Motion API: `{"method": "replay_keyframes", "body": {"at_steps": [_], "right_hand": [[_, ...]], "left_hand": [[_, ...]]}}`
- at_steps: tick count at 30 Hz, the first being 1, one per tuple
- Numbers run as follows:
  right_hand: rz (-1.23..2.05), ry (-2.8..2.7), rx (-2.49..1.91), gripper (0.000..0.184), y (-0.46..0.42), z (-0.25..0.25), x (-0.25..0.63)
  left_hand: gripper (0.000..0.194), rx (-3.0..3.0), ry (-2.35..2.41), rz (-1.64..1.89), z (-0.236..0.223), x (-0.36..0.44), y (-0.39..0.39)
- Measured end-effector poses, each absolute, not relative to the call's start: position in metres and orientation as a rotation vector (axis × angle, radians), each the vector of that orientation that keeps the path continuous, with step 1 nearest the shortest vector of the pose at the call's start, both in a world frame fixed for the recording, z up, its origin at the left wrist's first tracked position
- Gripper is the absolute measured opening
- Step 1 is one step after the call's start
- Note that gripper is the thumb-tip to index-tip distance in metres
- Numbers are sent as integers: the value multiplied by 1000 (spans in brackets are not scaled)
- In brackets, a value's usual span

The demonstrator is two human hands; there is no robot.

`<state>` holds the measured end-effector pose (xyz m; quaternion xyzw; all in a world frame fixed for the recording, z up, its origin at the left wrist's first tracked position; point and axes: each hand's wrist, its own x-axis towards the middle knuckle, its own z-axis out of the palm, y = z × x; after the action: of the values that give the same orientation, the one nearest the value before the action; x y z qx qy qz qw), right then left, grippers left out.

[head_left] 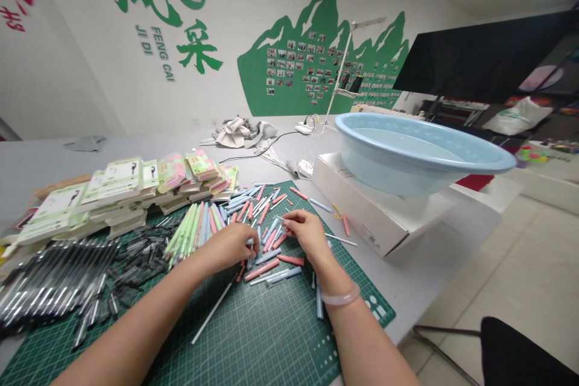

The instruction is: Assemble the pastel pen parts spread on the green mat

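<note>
Both my hands rest on a green cutting mat among scattered pastel pen parts in pink, blue and white. My left hand has its fingers curled, pinching a small pen piece at its fingertips. My right hand is also curled, its fingertips pinching among the pen parts opposite the left hand. What exactly each pinch holds is too small to make out. A pale bangle circles my right wrist. A thin white refill lies on the mat under my left forearm.
Green pen barrels lie left of my hands. Stacks of packaged cards sit behind them, and black pens and clips fill the left. A light blue basin stands on a white box at right. Cloth and cables lie farther back.
</note>
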<state>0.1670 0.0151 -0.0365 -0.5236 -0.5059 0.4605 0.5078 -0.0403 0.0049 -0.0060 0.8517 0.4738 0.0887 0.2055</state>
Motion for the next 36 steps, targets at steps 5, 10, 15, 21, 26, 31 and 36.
{"method": "replay_keyframes", "body": {"at_steps": [5, 10, 15, 21, 26, 31, 36], "right_hand": [[1074, -1262, -1287, 14, 14, -36, 166], [1069, -1280, -1278, 14, 14, -36, 165], [1037, -1299, -1290, 14, 14, -37, 165], [1107, -1260, -1252, 14, 12, -35, 164], [1314, -1120, -1154, 20, 9, -30, 163], [1561, -978, -1020, 28, 3, -24, 159], [1667, -991, -909, 29, -1, -25, 153]], "left_hand": [[16, 2406, 1227, 245, -3, -31, -11], [14, 2525, 1206, 163, -1, -14, -29], [19, 2647, 1363, 29, -3, -1, -42], [22, 2673, 1446, 12, -9, 6, -47], [16, 2546, 1450, 182, -10, -2, -40], [7, 2042, 1426, 733, 8, -18, -13], [13, 1344, 1122, 1037, 13, -33, 6]]}}
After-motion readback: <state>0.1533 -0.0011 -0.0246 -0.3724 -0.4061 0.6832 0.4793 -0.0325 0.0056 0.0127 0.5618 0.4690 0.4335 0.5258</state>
